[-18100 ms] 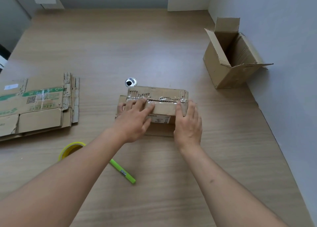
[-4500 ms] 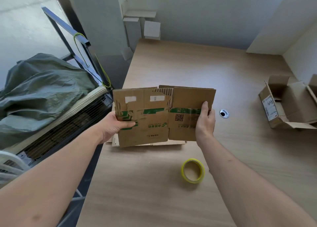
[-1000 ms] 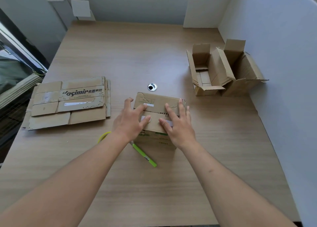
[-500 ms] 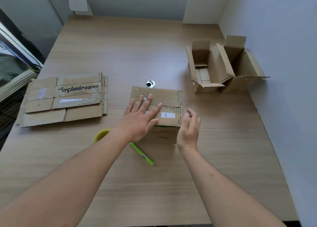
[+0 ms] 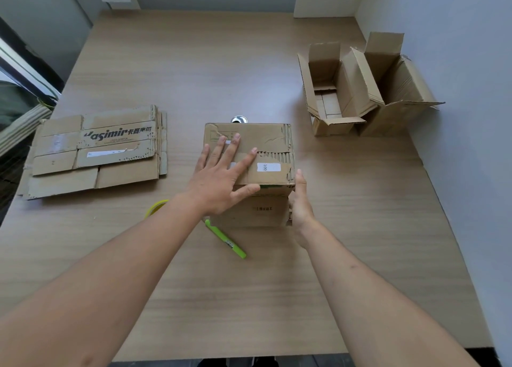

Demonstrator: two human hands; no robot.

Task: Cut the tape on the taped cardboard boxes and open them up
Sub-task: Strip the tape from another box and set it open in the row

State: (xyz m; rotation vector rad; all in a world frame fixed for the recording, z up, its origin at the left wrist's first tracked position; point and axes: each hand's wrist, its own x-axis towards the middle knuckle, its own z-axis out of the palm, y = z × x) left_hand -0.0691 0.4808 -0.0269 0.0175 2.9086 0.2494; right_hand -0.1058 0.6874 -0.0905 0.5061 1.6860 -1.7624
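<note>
A pale wooden table (image 5: 249, 297) fills most of the frame, running from the lower edge up to a white wall at the top and another along the right side. At the left of the frame lies a stack of flattened cardboard (image 5: 97, 150), printed side up, its lower left corner close to the table's left edge. In the upper right stand two opened boxes (image 5: 357, 89) side by side and touching, their flaps raised, the right one against the wall. Just above the middle of the frame sits the closed cardboard box (image 5: 266, 142), its top flaps folded shut with a ragged seam running across and a small white label (image 5: 268, 167) near its lower right corner. The left hand (image 5: 221, 178) lies flat on the box top, fingers straight and spread apart, the thumb over the near top edge. The right hand (image 5: 300, 200) stands edge-on against the box's right near corner, fingers straight and together, touching the cardboard without curling round it. Below the box, a green utility knife (image 5: 225, 239) lies slantwise on the table, its upper end near the left wrist. A roll of yellow tape (image 5: 155, 207) shows partly from behind the left forearm, left of the knife. A small metal grommet (image 5: 238, 119) peeks out just behind the box's far edge.
</note>
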